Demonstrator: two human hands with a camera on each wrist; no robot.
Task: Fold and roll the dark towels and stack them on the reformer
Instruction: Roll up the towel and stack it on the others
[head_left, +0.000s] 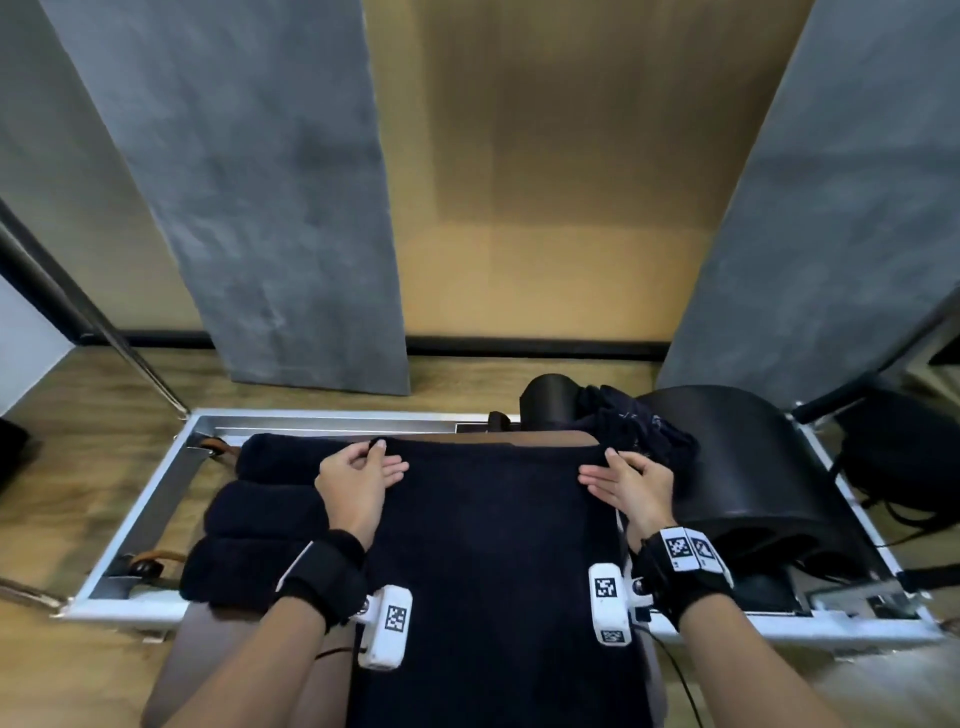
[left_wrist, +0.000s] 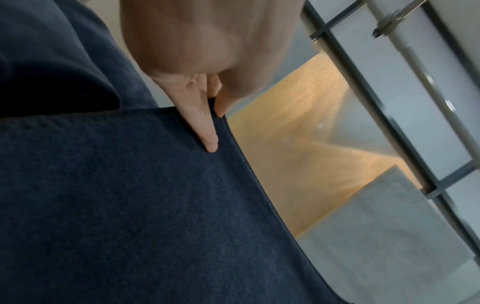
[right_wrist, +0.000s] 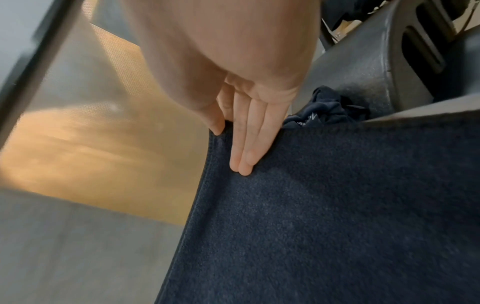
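A dark navy towel (head_left: 493, 561) lies spread lengthwise over the reformer carriage in front of me. My left hand (head_left: 363, 470) pinches its far left corner, thumb behind the hem and fingers flat on top; the left wrist view shows the same towel (left_wrist: 130, 205) and hand (left_wrist: 211, 115). My right hand (head_left: 618, 475) pinches the far right corner the same way, and the towel (right_wrist: 337, 205) and hand (right_wrist: 233, 133) show in the right wrist view. Three rolled dark towels (head_left: 260, 525) lie stacked side by side on the left of the reformer.
The reformer's silver frame (head_left: 150, 499) surrounds the carriage. A crumpled dark towel pile (head_left: 639, 431) sits at the far right beside a black arc barrel (head_left: 753, 467). A black headrest (head_left: 550, 402) stands at the far end. Grey wall panels and wood floor lie beyond.
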